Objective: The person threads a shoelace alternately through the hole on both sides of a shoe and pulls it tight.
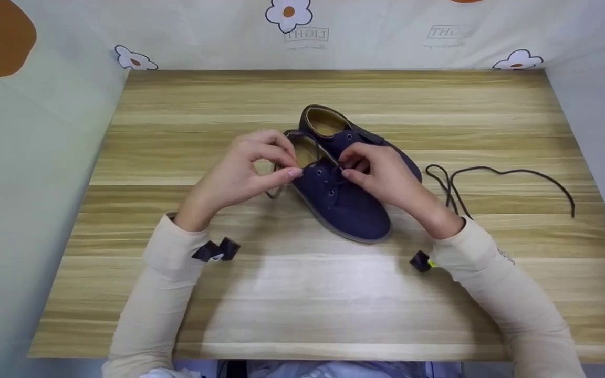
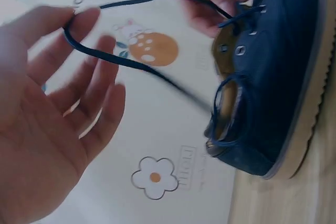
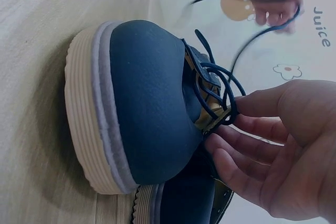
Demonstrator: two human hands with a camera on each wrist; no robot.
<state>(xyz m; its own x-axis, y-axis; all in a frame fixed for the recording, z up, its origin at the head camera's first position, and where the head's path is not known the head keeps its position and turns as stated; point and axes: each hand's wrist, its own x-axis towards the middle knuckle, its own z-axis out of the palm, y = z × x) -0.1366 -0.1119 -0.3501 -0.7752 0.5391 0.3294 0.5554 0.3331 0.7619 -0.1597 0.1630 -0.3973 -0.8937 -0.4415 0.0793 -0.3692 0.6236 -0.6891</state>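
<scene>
A dark blue lace-up shoe (image 1: 357,212) lies on the table, toe toward the front right. Thumb and index finger of my left hand (image 1: 244,165) pinch its dark shoelace (image 2: 121,61) above and left of the shoe opening. The lace runs in a slack curve back to the shoe. At the far eyelet row, my right hand (image 1: 381,168) pinches the lace close to the eyelet flap (image 3: 223,116). Several lace strands cross over the tongue there. Behind this shoe, touching it, stands the matching shoe (image 1: 406,160), partly hidden by the right hand.
Another dark lace (image 1: 512,171) lies loosely curved on the wood-grain table (image 1: 334,315) at the right, partly under the right forearm. A printed pale cloth (image 1: 386,42) closes off the back of the table.
</scene>
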